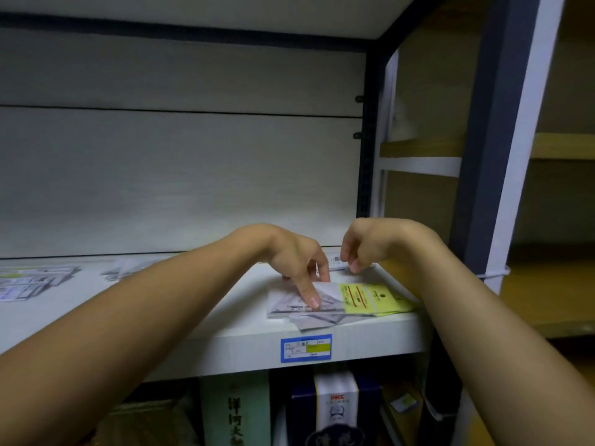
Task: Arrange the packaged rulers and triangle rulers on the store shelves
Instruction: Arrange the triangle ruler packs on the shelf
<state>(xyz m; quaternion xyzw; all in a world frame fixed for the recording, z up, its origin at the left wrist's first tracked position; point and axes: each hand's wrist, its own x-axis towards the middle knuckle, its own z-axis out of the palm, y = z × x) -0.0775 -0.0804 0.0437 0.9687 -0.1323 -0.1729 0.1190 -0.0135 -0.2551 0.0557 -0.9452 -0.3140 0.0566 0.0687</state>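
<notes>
shop: price label (306,347) on shelf (370,333)

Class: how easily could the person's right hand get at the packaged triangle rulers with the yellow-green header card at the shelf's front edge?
Probably easily: the right hand hovers just behind the packaged triangle rulers, nothing lies between them, and only the left hand fingers rest on the packs' left part.

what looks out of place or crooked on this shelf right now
The triangle ruler packs under the left hand are not squared up: a lower pack sticks out askew past the shelf front edge, above the price label.
</notes>
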